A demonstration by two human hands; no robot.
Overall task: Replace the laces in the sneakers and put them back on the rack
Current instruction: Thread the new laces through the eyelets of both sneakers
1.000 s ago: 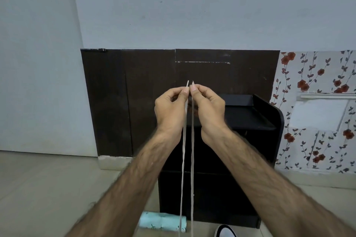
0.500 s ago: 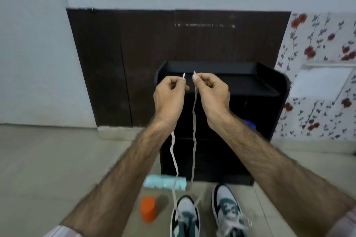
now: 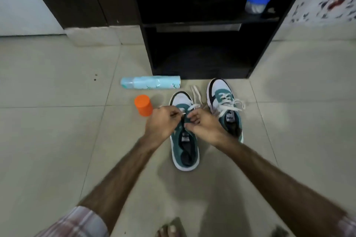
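Both hands have dropped from in front of the rack down to the sneakers on the floor. At the middle of the frame the left hand (image 3: 163,121) pinches a white lace (image 3: 194,92) tip, fingers curled; the right hand (image 3: 204,125) curls its fingers on the lace over the left sneaker (image 3: 185,152). Loose lace ends trail toward the toe, above the hands. Just right of it stands the right sneaker (image 3: 224,102), already laced and tied. Left of the hands sits an orange cap (image 3: 143,105); above it a light-blue spray can (image 3: 151,82) lies on its side. The black rack (image 3: 202,44) fills the upper middle, with a blue-lidded jar (image 3: 257,3) on its shelf at upper right.
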